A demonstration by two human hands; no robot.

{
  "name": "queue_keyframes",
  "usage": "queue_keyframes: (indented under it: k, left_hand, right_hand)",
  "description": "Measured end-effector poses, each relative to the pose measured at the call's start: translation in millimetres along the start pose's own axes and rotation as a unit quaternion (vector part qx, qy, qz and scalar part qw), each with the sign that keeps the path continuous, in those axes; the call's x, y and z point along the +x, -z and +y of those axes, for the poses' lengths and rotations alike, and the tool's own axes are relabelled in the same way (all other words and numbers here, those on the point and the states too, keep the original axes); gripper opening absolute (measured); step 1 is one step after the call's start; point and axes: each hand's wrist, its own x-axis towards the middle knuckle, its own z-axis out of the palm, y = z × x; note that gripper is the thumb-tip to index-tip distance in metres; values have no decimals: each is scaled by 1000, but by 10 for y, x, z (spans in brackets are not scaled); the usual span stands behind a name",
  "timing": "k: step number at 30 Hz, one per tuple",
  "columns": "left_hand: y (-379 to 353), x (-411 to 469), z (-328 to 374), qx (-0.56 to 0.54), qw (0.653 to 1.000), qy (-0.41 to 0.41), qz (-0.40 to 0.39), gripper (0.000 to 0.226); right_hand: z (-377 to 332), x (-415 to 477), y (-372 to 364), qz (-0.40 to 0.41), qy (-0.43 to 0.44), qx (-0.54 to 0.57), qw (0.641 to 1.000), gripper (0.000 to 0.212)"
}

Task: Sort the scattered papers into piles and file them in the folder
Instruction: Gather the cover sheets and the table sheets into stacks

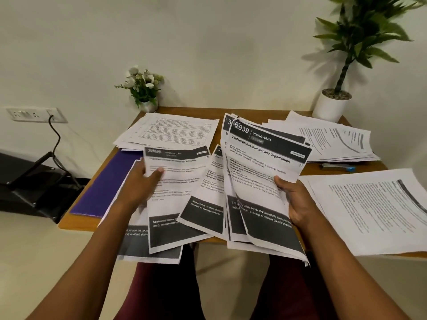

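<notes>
Head view: right hand (293, 202) grips fanned sheaf (263, 172); left hand (138, 181) pinches one blurred sheet (175, 185), thumb on top. Purple folder (108, 183) lies just left of it, on counter (369, 166). Advice: match headers, square edges before piling.

We find the folder (108, 181) along the table's (323, 173) left side, the back-left pile (171, 130) with flowers (144, 88) behind it, the back-right pile (335, 139) before the corner plant (332, 107), a pen (337, 167) just before that pile, and the near-right pile (369, 209). Over the table's near edge our left hand (141, 183) holds a sheet (175, 192), our right hand (293, 199) a sheaf (261, 167).
</notes>
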Motion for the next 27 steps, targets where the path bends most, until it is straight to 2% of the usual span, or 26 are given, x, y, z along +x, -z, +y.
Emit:
queue_keyframes:
  k: [1,3,5,7,9,12,15,17,22,27]
  left_hand:
    - [-30,14,31,51,998,-24,-41,50]
    - [-134,68,54,197,977,-1,-85,77]
    - [-209,95,17,298,953,42,-48,67]
    - [-156,57,25,328,941,76,41,52]
    - [-33,39,-37,338,927,141,83,54]
    - [133,37,-126,346,906,235,68,83]
    - [208,73,-172,351,891,281,66,107]
    - [253,107,-190,329,900,278,65,100]
    - [429,110,-86,242,946,209,53,43]
    - [799,-31,344,201,959,183,86,30]
  right_hand:
    - [4,14,25,0,-3,-2,1000,62]
    - [1,27,35,1,-2,-6,1000,59]
    - [-1,24,25,10,2,-12,1000,58]
    - [6,25,18,19,5,-14,1000,57]
    - [12,28,17,18,9,-14,1000,57]
    - [13,29,3,26,17,-16,999,56]
    - [30,38,-7,37,25,-38,998,52]
    - [43,31,-20,45,38,-69,996,47]
    - [34,10,-48,64,52,-96,992,42]
    - [31,6,-62,66,54,-102,991,44]
